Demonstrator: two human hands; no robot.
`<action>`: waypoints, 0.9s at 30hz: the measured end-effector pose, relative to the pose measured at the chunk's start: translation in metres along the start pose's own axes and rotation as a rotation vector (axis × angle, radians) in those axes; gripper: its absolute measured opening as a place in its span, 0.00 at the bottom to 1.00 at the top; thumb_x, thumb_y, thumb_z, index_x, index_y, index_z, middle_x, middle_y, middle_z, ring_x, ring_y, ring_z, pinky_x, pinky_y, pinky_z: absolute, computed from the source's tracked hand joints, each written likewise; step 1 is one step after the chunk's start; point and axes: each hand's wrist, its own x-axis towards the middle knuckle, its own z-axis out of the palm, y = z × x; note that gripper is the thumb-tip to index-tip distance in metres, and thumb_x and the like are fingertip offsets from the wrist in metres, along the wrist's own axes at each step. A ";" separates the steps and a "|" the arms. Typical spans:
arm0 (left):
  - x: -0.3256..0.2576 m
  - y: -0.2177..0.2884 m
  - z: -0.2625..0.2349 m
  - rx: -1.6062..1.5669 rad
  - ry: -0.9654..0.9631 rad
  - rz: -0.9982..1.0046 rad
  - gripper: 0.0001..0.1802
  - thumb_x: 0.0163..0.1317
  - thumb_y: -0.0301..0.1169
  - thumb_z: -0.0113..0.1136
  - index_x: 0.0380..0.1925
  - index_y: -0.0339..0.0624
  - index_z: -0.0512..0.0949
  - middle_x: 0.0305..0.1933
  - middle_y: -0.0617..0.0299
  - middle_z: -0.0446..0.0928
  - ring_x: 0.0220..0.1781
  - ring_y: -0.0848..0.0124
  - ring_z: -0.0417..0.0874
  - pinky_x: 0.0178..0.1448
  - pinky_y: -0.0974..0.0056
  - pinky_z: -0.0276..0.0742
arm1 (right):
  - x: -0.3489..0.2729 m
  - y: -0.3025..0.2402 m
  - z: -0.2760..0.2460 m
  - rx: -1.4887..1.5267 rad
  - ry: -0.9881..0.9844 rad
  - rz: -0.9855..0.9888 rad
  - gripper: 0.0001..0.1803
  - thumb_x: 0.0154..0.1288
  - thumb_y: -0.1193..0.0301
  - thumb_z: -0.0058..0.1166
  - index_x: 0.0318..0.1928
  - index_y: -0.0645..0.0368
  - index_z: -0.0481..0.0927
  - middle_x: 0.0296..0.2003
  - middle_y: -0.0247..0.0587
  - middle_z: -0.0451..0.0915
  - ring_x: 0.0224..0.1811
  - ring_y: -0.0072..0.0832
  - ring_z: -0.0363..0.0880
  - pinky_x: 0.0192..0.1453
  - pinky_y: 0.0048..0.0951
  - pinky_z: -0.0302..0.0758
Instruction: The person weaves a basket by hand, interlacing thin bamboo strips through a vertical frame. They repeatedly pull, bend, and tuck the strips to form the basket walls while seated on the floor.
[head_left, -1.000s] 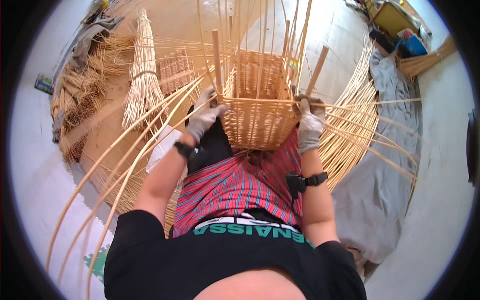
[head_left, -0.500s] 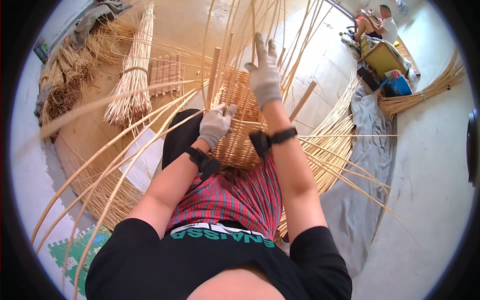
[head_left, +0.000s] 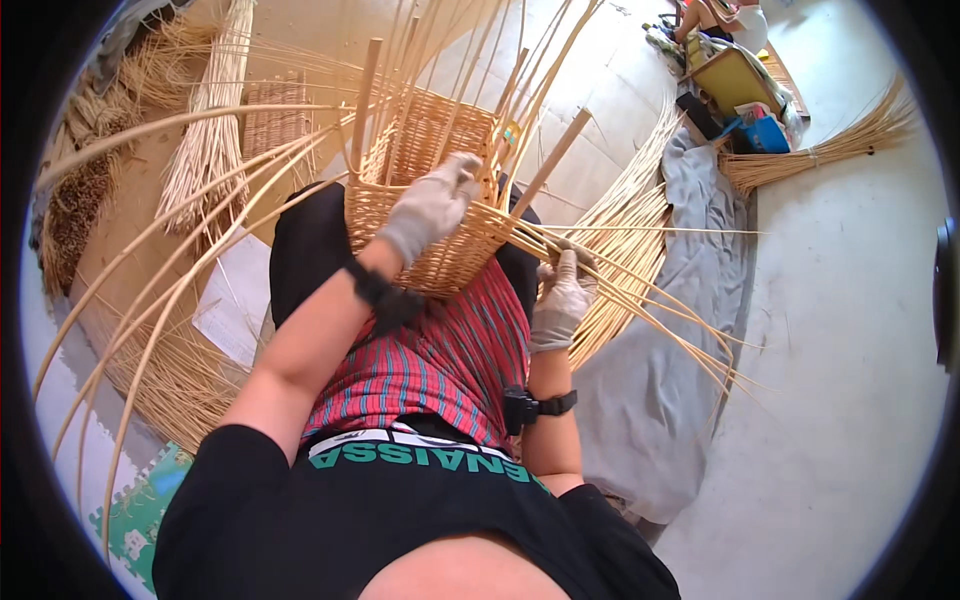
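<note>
A half-woven wicker basket [head_left: 440, 260] rests in my lap, with upright stakes and long canes rising from its walls. My left hand [head_left: 435, 205], in a pale work glove, lies over the near rim, its fingers curled at the basket's edge. To the basket's right, my gloved right hand [head_left: 565, 295] is closed around several loose canes [head_left: 640, 285] that stick out sideways from the corner. A thick wooden stick [head_left: 552, 163] slants up at that corner. More long canes [head_left: 185, 250] arch out from the left corner past my left arm.
Bundles of cane [head_left: 210, 125] lie at the far left, beside a flat woven panel [head_left: 277, 118]. Loose canes [head_left: 630, 225] rest on a grey cloth [head_left: 690, 300] to the right. Another tied bundle [head_left: 820, 150] lies farther right, near a blue container [head_left: 768, 135]. A person [head_left: 748, 25] sits at the back.
My right hand has come down from among the upright canes and closed on the side canes. My left hand has moved from the left corner along the near rim. The view has shifted right.
</note>
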 end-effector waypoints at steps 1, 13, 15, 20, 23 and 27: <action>-0.002 0.001 0.003 0.002 0.006 -0.006 0.16 0.74 0.31 0.60 0.57 0.38 0.73 0.44 0.57 0.82 0.30 0.75 0.83 0.33 0.66 0.82 | -0.006 -0.003 0.007 -0.052 -0.009 -0.033 0.04 0.75 0.75 0.57 0.47 0.57 0.79 0.41 0.43 0.86 0.38 0.23 0.86 0.24 0.19 0.78; -0.002 0.002 0.033 0.152 0.010 -0.100 0.23 0.74 0.51 0.56 0.39 0.39 0.82 0.37 0.46 0.84 0.37 0.51 0.86 0.44 0.51 0.79 | 0.105 -0.106 0.117 -0.104 -0.307 -0.536 0.44 0.66 0.77 0.59 0.79 0.59 0.52 0.44 0.49 0.85 0.44 0.33 0.83 0.46 0.30 0.81; -0.005 -0.023 0.032 0.187 0.077 0.122 0.22 0.72 0.50 0.57 0.39 0.40 0.83 0.42 0.42 0.84 0.47 0.45 0.84 0.49 0.46 0.78 | 0.045 -0.097 0.077 -1.080 0.163 -0.371 0.36 0.64 0.77 0.53 0.74 0.65 0.61 0.46 0.59 0.82 0.43 0.52 0.84 0.49 0.44 0.80; -0.019 -0.029 0.032 -0.049 0.050 -0.103 0.21 0.68 0.44 0.66 0.49 0.36 0.82 0.42 0.47 0.84 0.41 0.58 0.87 0.48 0.58 0.82 | -0.009 -0.009 0.054 -1.414 -0.173 -0.830 0.29 0.64 0.61 0.63 0.65 0.56 0.76 0.61 0.46 0.79 0.67 0.43 0.74 0.76 0.47 0.62; -0.058 -0.009 0.011 -0.502 0.178 -0.144 0.12 0.71 0.33 0.65 0.47 0.37 0.80 0.39 0.57 0.83 0.32 0.71 0.86 0.36 0.65 0.84 | 0.028 -0.002 0.026 -1.477 -0.286 -0.680 0.32 0.66 0.58 0.62 0.68 0.56 0.74 0.59 0.48 0.79 0.66 0.43 0.74 0.75 0.48 0.61; -0.076 -0.068 -0.082 -0.495 0.567 -0.273 0.08 0.71 0.31 0.65 0.43 0.37 0.81 0.37 0.62 0.81 0.36 0.76 0.82 0.37 0.70 0.82 | 0.005 0.000 0.054 -1.257 -0.159 -0.722 0.33 0.64 0.61 0.63 0.67 0.58 0.73 0.52 0.48 0.81 0.59 0.45 0.77 0.70 0.51 0.65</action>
